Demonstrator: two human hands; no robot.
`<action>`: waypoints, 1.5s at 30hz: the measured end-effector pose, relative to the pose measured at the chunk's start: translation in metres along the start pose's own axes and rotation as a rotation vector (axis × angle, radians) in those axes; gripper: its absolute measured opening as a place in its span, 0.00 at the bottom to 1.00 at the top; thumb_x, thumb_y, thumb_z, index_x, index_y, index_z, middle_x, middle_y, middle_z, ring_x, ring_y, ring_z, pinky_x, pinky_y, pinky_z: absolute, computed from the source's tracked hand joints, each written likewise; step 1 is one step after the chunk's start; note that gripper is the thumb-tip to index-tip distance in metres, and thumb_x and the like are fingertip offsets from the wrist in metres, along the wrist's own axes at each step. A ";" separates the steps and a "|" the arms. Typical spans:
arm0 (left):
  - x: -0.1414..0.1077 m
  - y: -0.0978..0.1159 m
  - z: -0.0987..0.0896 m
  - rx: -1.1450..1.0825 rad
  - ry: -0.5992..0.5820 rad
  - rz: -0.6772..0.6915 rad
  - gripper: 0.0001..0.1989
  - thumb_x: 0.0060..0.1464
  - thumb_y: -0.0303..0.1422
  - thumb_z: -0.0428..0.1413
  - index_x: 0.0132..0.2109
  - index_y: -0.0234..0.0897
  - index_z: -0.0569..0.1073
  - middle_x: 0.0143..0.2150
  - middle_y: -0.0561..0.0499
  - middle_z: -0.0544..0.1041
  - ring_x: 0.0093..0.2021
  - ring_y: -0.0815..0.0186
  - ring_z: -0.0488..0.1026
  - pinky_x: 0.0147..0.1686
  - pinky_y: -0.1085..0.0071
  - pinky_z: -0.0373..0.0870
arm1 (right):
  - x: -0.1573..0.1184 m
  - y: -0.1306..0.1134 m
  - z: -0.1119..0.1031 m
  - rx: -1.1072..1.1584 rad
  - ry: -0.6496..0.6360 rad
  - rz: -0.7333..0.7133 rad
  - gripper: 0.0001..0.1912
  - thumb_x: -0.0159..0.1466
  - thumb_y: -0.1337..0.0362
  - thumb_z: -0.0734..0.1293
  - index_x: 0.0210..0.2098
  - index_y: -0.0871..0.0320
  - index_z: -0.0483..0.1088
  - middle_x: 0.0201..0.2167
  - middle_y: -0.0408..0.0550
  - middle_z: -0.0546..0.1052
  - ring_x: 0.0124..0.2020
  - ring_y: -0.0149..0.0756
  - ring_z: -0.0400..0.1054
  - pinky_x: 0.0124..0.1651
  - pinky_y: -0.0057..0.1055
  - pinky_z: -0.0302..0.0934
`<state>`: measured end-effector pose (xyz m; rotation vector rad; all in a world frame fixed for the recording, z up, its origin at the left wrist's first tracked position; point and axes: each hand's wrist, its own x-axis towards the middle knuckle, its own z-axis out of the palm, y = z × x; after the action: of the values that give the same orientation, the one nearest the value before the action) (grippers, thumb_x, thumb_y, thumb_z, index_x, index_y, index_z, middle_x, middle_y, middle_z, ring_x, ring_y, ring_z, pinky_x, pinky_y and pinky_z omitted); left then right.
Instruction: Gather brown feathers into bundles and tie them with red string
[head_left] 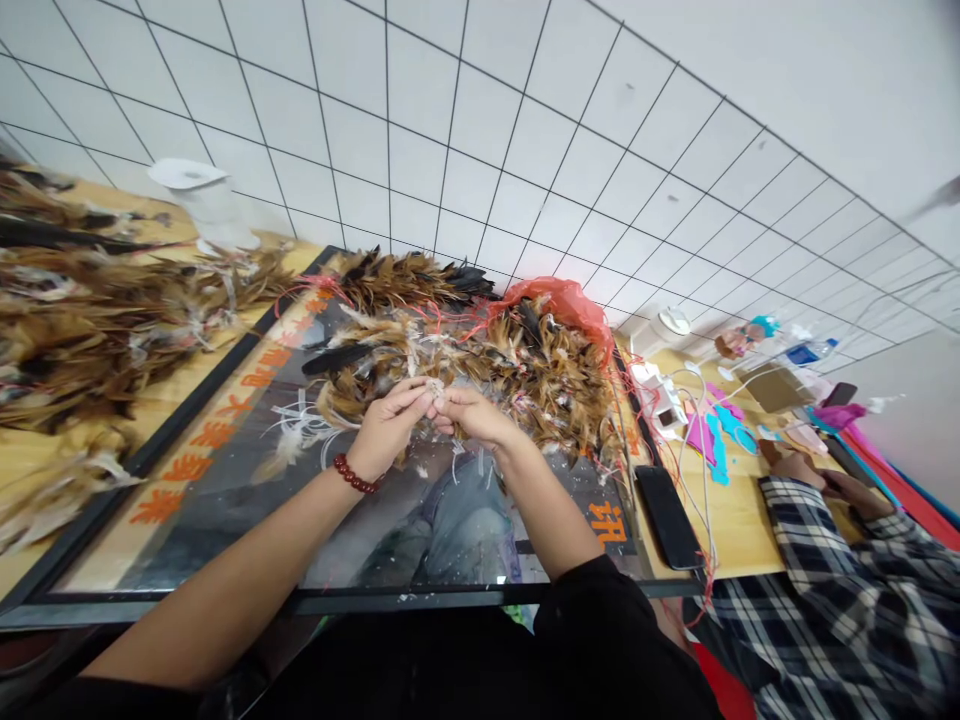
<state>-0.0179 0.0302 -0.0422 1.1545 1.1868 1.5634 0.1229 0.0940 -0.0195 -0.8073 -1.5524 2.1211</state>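
Observation:
My left hand (394, 428), with a red bead bracelet at the wrist, is pinched closed near the middle of a dark glass-topped panel. Right beside it my right hand (469, 412) is closed too, and the fingertips of both meet on a small whitish piece (435, 388), too small to name. Brown feathers (562, 375) lie heaped just behind and to the right of my hands. White feather quills (300, 425) are spread left of my left hand. A bundle of brown and black feathers (412, 280) rests at the panel's back edge.
Many brown feathers (97, 320) cover the left table. A white container (206, 200) stands behind them. A red plastic bag (559, 300) sits behind the heap. To the right are a black phone (667, 517), a power strip (660, 395), cables and another person's plaid sleeves (802, 530).

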 end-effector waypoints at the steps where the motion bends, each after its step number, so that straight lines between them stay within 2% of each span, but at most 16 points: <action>1: -0.001 0.001 0.000 -0.053 -0.021 -0.023 0.17 0.48 0.48 0.64 0.32 0.37 0.82 0.52 0.41 0.77 0.57 0.53 0.69 0.62 0.58 0.60 | -0.002 -0.001 -0.001 0.011 -0.010 0.049 0.19 0.55 0.52 0.74 0.26 0.61 0.67 0.18 0.35 0.62 0.21 0.23 0.54 0.28 0.25 0.58; 6: -0.001 0.012 0.000 -0.312 -0.149 -0.232 0.16 0.42 0.41 0.69 0.35 0.35 0.83 0.48 0.40 0.79 0.51 0.54 0.73 0.52 0.61 0.69 | -0.007 -0.003 -0.001 0.041 -0.112 0.189 0.19 0.53 0.53 0.76 0.28 0.61 0.68 0.18 0.35 0.64 0.19 0.22 0.57 0.30 0.28 0.66; 10: -0.001 0.018 0.002 -0.419 -0.063 -0.329 0.17 0.38 0.41 0.71 0.33 0.33 0.81 0.36 0.42 0.79 0.40 0.59 0.74 0.36 0.66 0.73 | -0.003 -0.002 0.010 0.065 -0.125 0.203 0.18 0.60 0.52 0.72 0.29 0.62 0.68 0.14 0.31 0.57 0.16 0.20 0.52 0.27 0.22 0.63; 12: -0.001 0.019 0.003 -0.454 -0.044 -0.341 0.16 0.38 0.42 0.71 0.29 0.32 0.80 0.37 0.41 0.79 0.39 0.59 0.73 0.32 0.67 0.73 | -0.003 -0.004 0.013 0.087 -0.096 0.199 0.17 0.64 0.53 0.68 0.29 0.61 0.66 0.14 0.30 0.56 0.15 0.20 0.49 0.26 0.21 0.61; 15: -0.001 0.021 0.001 -0.502 -0.169 -0.380 0.18 0.40 0.43 0.70 0.24 0.32 0.77 0.48 0.37 0.78 0.44 0.56 0.74 0.34 0.65 0.74 | -0.007 -0.009 0.015 0.171 -0.190 0.219 0.15 0.69 0.58 0.63 0.29 0.60 0.64 0.13 0.29 0.53 0.14 0.20 0.43 0.26 0.22 0.61; 18: -0.001 0.021 -0.006 -0.564 -0.295 -0.413 0.17 0.38 0.42 0.71 0.25 0.33 0.78 0.54 0.38 0.75 0.49 0.53 0.73 0.42 0.59 0.75 | -0.013 -0.016 0.017 0.243 -0.306 0.214 0.15 0.72 0.62 0.58 0.29 0.60 0.62 0.14 0.29 0.53 0.14 0.19 0.40 0.26 0.22 0.60; 20: -0.001 0.021 -0.011 -0.595 -0.323 -0.415 0.17 0.36 0.41 0.72 0.23 0.33 0.77 0.54 0.40 0.75 0.51 0.52 0.72 0.47 0.56 0.74 | -0.014 -0.019 0.023 0.268 -0.342 0.201 0.15 0.73 0.64 0.56 0.29 0.59 0.61 0.15 0.30 0.53 0.14 0.20 0.39 0.26 0.22 0.59; 23: -0.001 0.023 -0.013 -0.607 -0.318 -0.406 0.17 0.33 0.41 0.73 0.22 0.34 0.76 0.48 0.41 0.77 0.52 0.50 0.72 0.48 0.55 0.73 | -0.013 -0.019 0.032 0.235 -0.357 0.202 0.16 0.73 0.62 0.56 0.27 0.58 0.59 0.15 0.30 0.52 0.14 0.20 0.39 0.27 0.22 0.58; 27: 0.003 0.029 -0.010 -0.585 -0.166 -0.346 0.13 0.38 0.35 0.71 0.24 0.35 0.76 0.36 0.46 0.78 0.47 0.55 0.75 0.42 0.62 0.75 | -0.010 -0.022 0.023 -0.116 -0.181 0.077 0.15 0.69 0.59 0.62 0.28 0.60 0.64 0.18 0.33 0.57 0.18 0.22 0.50 0.30 0.23 0.59; 30: 0.011 0.034 -0.012 -0.631 -0.024 -0.317 0.10 0.47 0.34 0.68 0.26 0.37 0.75 0.29 0.51 0.75 0.42 0.61 0.76 0.37 0.68 0.74 | -0.017 -0.033 -0.003 -0.545 -0.009 -0.115 0.13 0.67 0.62 0.61 0.28 0.61 0.68 0.22 0.38 0.66 0.25 0.25 0.59 0.33 0.23 0.56; 34: 0.023 0.039 -0.025 -0.642 0.126 -0.216 0.11 0.52 0.35 0.64 0.29 0.38 0.72 0.24 0.56 0.70 0.38 0.66 0.75 0.43 0.68 0.74 | -0.037 -0.048 -0.039 -0.952 0.273 -0.234 0.12 0.67 0.66 0.60 0.31 0.61 0.73 0.27 0.42 0.73 0.30 0.28 0.64 0.38 0.24 0.56; 36: 0.026 0.038 -0.029 -0.615 0.143 -0.192 0.11 0.53 0.36 0.64 0.29 0.37 0.71 0.24 0.56 0.70 0.35 0.69 0.75 0.43 0.69 0.74 | -0.043 -0.048 -0.046 -1.123 0.252 -0.192 0.09 0.64 0.70 0.63 0.33 0.60 0.76 0.29 0.43 0.76 0.32 0.29 0.67 0.39 0.24 0.56; 39: 0.024 0.034 -0.028 -0.597 0.104 -0.219 0.13 0.50 0.37 0.66 0.30 0.35 0.72 0.25 0.57 0.69 0.31 0.71 0.73 0.41 0.70 0.75 | -0.042 -0.039 -0.045 -1.347 0.093 -0.013 0.09 0.57 0.72 0.69 0.35 0.55 0.79 0.31 0.42 0.79 0.35 0.31 0.70 0.38 0.24 0.56; 41: 0.020 0.030 -0.023 -0.578 0.057 -0.256 0.14 0.47 0.37 0.68 0.30 0.34 0.73 0.25 0.56 0.69 0.28 0.72 0.71 0.37 0.71 0.76 | -0.036 -0.032 -0.041 -1.462 0.067 0.088 0.11 0.54 0.71 0.72 0.36 0.53 0.79 0.33 0.43 0.79 0.36 0.34 0.71 0.36 0.25 0.56; 43: 0.016 0.027 -0.018 -0.542 0.014 -0.283 0.15 0.43 0.37 0.70 0.30 0.33 0.74 0.24 0.56 0.69 0.25 0.74 0.68 0.32 0.72 0.74 | -0.031 -0.028 -0.037 -1.536 0.057 0.109 0.08 0.54 0.71 0.71 0.33 0.53 0.79 0.35 0.44 0.79 0.37 0.36 0.71 0.36 0.26 0.56; 45: 0.011 0.026 -0.013 -0.475 -0.019 -0.307 0.16 0.41 0.37 0.71 0.30 0.32 0.75 0.25 0.54 0.70 0.23 0.75 0.65 0.25 0.76 0.70 | -0.029 -0.029 -0.034 -1.560 0.029 0.043 0.07 0.56 0.72 0.69 0.29 0.55 0.77 0.36 0.46 0.80 0.39 0.36 0.72 0.37 0.26 0.56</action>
<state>-0.0353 0.0332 -0.0162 0.6425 0.8636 1.4823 0.1667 0.1095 0.0065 -1.1930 -3.0214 0.4886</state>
